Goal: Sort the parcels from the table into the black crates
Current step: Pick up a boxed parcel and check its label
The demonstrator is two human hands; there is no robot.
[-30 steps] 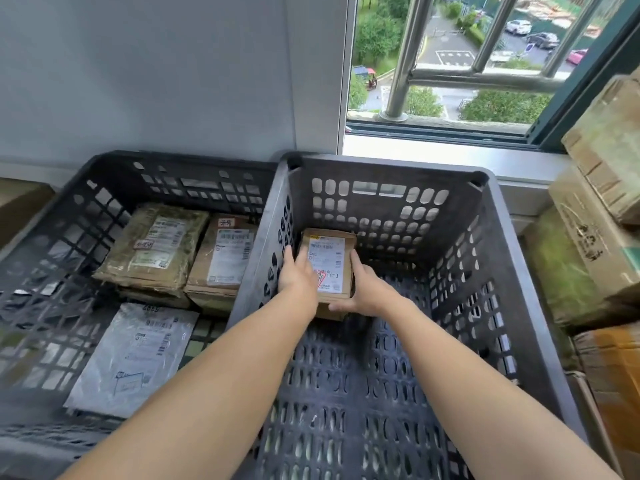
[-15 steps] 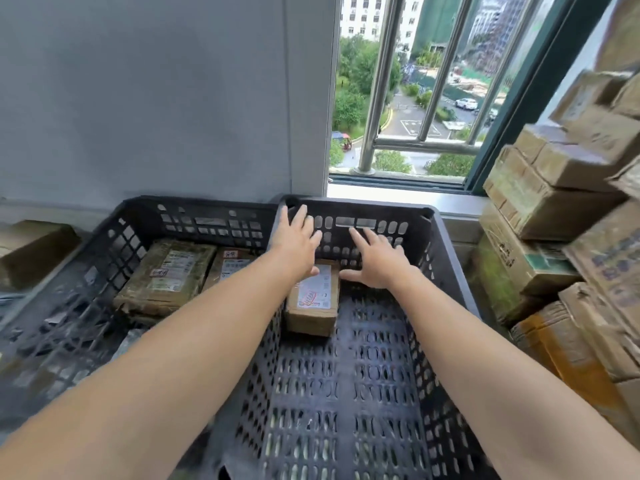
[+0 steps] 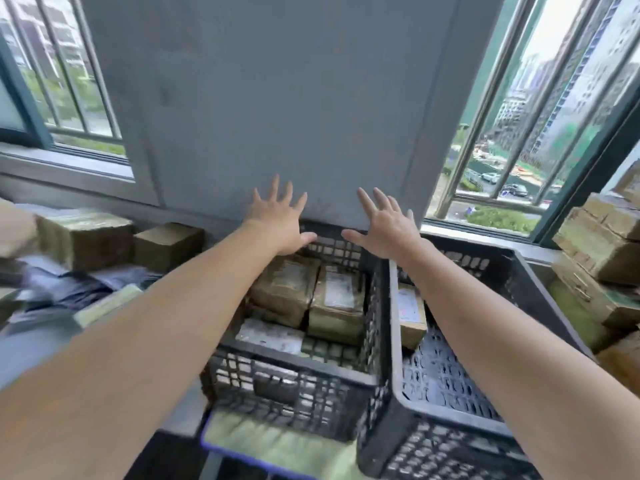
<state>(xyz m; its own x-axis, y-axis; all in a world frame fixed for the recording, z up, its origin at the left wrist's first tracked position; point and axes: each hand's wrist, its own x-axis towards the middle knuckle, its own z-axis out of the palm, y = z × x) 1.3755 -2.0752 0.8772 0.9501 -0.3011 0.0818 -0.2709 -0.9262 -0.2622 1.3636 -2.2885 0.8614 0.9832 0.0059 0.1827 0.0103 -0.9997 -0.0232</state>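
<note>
a grey wall (image 3: 277,98) stands between barred windows, behind the right crate (image 3: 394,341). my left hand (image 3: 277,223) and right hand (image 3: 384,230) hang in the air near that crate's far left corner, empty, fingers spread wide. a small labelled parcel (image 3: 410,313) lies inside the right crate, against its left wall. the left crate (image 3: 294,379), just left of the right crate, holds several parcels (image 3: 336,299).

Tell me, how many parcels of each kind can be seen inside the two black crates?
Brown cardboard boxes: 3 (tape-wrapped box and labelled box in the left black plastic crate, small box in the right black plastic crate)
Grey plastic mailer bag: 1
Total: 4 visible; any underneath are hidden.
</note>
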